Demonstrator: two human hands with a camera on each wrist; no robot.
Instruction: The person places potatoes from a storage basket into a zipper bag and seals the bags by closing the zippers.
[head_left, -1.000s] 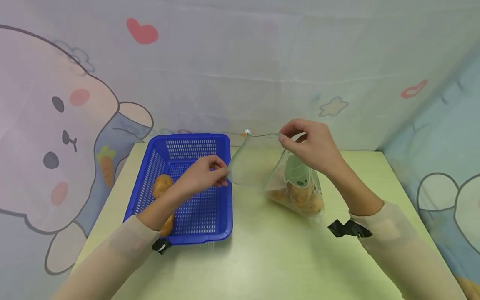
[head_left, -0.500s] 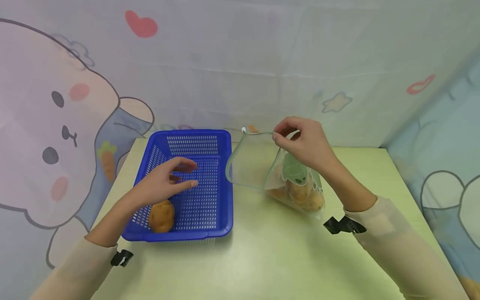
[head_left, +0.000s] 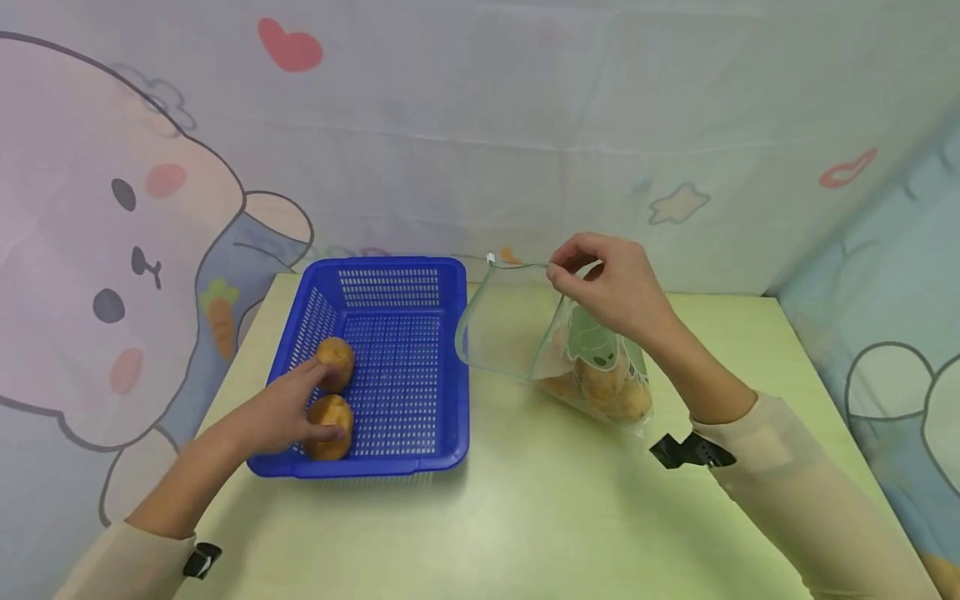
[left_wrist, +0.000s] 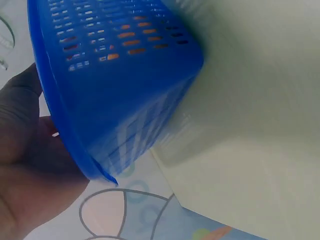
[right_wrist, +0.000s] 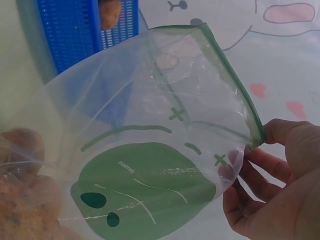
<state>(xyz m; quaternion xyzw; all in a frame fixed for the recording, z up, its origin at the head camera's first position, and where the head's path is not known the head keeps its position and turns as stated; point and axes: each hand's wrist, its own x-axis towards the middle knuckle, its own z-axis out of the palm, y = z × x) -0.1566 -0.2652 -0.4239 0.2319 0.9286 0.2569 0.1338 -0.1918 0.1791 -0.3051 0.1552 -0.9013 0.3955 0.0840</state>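
Apparently to keep it gaping, your right hand (head_left: pixel 611 279) pinched the clear, green-rimmed plastic bag (head_left: pixel 592 337) beside the blue rectangular plastic basket (head_left: pixel 454 383), where your left hand (head_left: pixel 273 412), fingers apart, reached two round brown potatoes (head_left: pixel 332 412).

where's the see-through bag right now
In the head view, the see-through bag is mostly right of the blue basket, the right hand pinching its rim and potatoes inside its lower part.

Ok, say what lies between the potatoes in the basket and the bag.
In the head view, from the potatoes toward the bag come the bare floor of the basket, then its right wall.
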